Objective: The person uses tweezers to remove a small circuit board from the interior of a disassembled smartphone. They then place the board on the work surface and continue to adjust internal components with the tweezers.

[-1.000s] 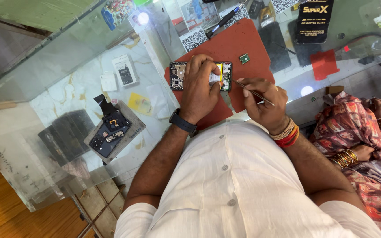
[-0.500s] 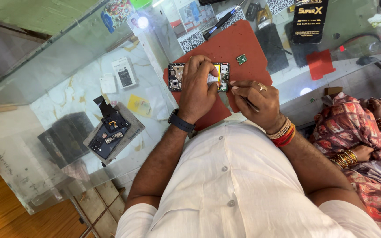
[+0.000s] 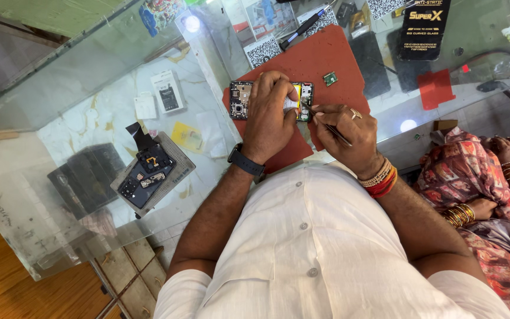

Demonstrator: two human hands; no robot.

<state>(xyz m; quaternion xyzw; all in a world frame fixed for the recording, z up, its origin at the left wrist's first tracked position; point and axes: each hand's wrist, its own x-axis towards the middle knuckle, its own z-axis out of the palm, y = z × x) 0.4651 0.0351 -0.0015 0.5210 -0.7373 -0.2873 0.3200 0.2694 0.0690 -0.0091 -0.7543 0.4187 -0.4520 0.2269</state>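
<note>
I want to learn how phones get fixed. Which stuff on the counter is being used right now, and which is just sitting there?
In use:
- opened phone, held down by the left hand
- thin metal tool in the right hand
- red mat under the phone

Just lying about:
- small green chip
- pen
- second dismantled phone
- black packet

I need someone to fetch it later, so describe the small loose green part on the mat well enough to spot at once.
Find the red mat on the glass counter, where the left hand steadies an opened phone and the right hand works a thin tool. Just beyond the phone's right end lies the small green circuit piece. It is the only loose green thing on the mat, apart from both hands.
</note>
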